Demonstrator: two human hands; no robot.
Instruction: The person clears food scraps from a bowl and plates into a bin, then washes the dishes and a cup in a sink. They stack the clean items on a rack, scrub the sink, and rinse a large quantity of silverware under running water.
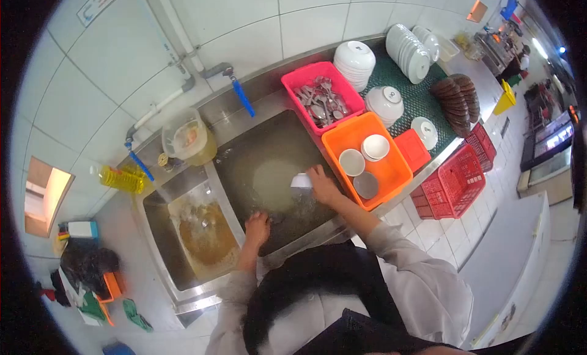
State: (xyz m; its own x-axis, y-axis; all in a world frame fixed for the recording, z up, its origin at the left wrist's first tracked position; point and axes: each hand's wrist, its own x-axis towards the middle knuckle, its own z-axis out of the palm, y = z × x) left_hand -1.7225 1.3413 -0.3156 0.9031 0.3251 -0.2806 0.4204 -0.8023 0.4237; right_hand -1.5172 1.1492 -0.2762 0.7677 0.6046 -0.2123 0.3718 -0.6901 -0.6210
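My right hand (321, 185) grips a small white bowl (301, 181), tilted just above the cloudy water of the large sink basin (254, 172). My left hand (257, 229) is at the near left part of the same basin, close to the steel divider. Its fingers are curled together, and whatever they may hold is hidden. Right of my right hand, an orange tub (392, 182) holds several small white bowls (375, 147). Under the water a pale round shape shows faintly.
Running water stirs brown water in the smaller basin (160, 236). Behind stand a pink tub (299, 77) of cutlery and a plastic container (186, 135). Stacked white bowls (354, 60), plates (406, 52) and brown dishes (452, 101) occupy the green mat. Red crates (449, 187) are on the floor.
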